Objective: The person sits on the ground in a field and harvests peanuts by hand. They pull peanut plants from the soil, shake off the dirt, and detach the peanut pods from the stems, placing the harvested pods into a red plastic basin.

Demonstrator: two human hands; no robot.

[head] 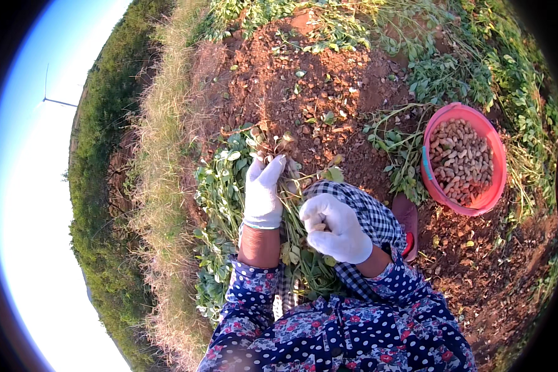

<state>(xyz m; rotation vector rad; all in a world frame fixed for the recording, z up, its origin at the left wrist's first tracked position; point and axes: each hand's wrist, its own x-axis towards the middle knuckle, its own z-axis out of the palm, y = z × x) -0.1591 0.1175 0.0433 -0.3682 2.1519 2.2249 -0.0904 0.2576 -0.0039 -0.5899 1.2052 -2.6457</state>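
Note:
My left hand point(265, 190), in a white knit glove, grips the root end of an uprooted bunch of peanut plants point(223, 186). Roots and a few pods point(272, 142) stick out past its fingertips. The leafy stems trail back under my forearms and over my lap. Above my right knee, my right hand point(337, 228), gloved the same way, is curled around something small and tan, apparently peanut pods point(325, 227). The fingers partly hide them.
A pink plastic bucket point(430, 181) of unshelled peanuts point(462, 158) stands to my right. Pulled peanut plants point(451, 76) lie behind it on reddish, cloddy soil point(269, 83). Dry grass point(162, 186) runs along the left, with a wind turbine point(45, 98) far off. My right shoe point(408, 223) shows beside my knee.

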